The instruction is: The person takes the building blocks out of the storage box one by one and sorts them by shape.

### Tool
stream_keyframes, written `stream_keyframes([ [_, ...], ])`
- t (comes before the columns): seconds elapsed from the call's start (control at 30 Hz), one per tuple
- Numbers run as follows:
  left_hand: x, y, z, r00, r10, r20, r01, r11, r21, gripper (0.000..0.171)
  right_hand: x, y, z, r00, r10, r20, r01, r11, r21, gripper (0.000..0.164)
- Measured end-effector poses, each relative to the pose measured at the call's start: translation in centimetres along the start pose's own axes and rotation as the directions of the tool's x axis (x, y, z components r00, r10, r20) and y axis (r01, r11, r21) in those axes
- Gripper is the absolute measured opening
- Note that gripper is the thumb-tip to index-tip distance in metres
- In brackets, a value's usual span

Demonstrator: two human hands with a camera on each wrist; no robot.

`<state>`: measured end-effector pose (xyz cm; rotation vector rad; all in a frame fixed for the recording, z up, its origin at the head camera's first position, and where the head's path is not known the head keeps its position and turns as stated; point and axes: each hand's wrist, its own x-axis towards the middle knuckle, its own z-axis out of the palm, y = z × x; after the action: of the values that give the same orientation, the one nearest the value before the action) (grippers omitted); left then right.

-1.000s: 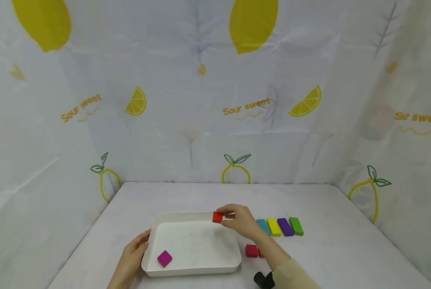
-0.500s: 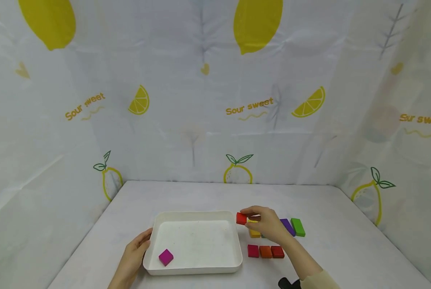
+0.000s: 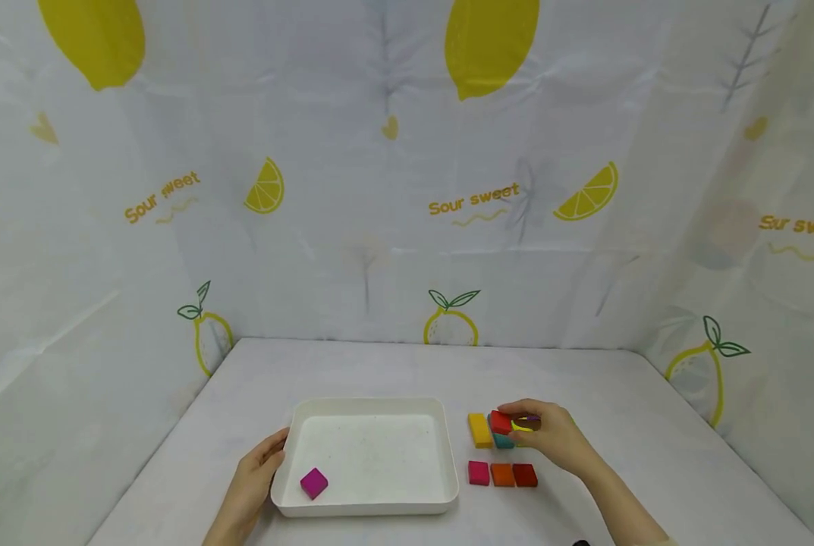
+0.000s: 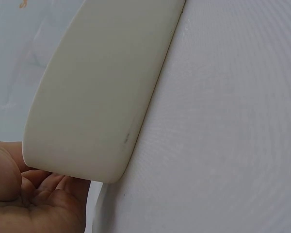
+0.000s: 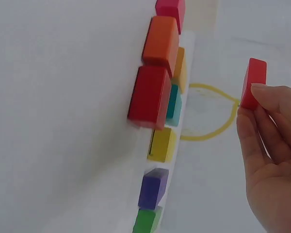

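My right hand (image 3: 550, 436) pinches a small red block (image 3: 501, 422) between thumb and fingers. In the head view the block overlaps a teal block (image 3: 504, 441); the right wrist view shows the red block (image 5: 254, 80) held up off the table. My left hand (image 3: 253, 478) holds the left side of a shallow white tray (image 3: 372, 509), its fingers curled against the wall, as the left wrist view also shows. A magenta block (image 3: 314, 483) lies near the tray's front left corner. The hand partly covers a yellow block (image 3: 521, 432).
Right of the tray, an amber block (image 3: 479, 431) begins the back row, with purple (image 5: 153, 188) and green (image 5: 147, 221) blocks farther along. In front lie pink (image 3: 478, 473), orange (image 3: 502, 475) and dark red (image 3: 526, 475) blocks. A lemon-print sheet (image 3: 352, 227) hangs behind the table.
My right hand has carried the red block rightward from above the tray to over the back row of blocks. My left hand keeps its place on the tray.
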<state>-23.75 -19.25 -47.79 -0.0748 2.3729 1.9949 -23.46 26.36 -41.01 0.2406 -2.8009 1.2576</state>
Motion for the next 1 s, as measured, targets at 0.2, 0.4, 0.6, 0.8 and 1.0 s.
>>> stream_keyframes([
  [0.2,0.1,0.1,0.0,1.0,0.009,0.003,-0.009,1.0,-0.001,0.048,-1.3,1.5,-1.8,0.999,0.035,-0.003,-0.035,0.999,-0.039,0.036],
  [0.4,0.1,0.1,0.0,1.0,0.004,0.01,-0.004,1.0,0.0,0.048,-2.2,3.4,-3.1,0.996,0.092,-0.009,-0.093,0.992,-0.087,0.036],
  [0.6,0.1,0.2,0.0,1.0,-0.01,0.008,0.01,1.0,-0.01,0.047,-2.8,4.6,-3.8,0.984,0.176,0.005,-0.175,0.981,-0.089,0.039],
  [0.8,0.0,0.2,-0.1,1.0,-0.012,0.012,0.012,1.0,-0.011,0.048,-3.2,5.7,-3.8,0.98,0.172,0.099,-0.168,0.985,-0.051,0.039],
  [1.0,0.0,0.2,-0.1,1.0,-0.01,0.016,0.01,1.0,-0.01,0.048,-3.5,6.5,-3.6,0.977,0.111,0.184,-0.112,0.994,-0.005,0.039],
])
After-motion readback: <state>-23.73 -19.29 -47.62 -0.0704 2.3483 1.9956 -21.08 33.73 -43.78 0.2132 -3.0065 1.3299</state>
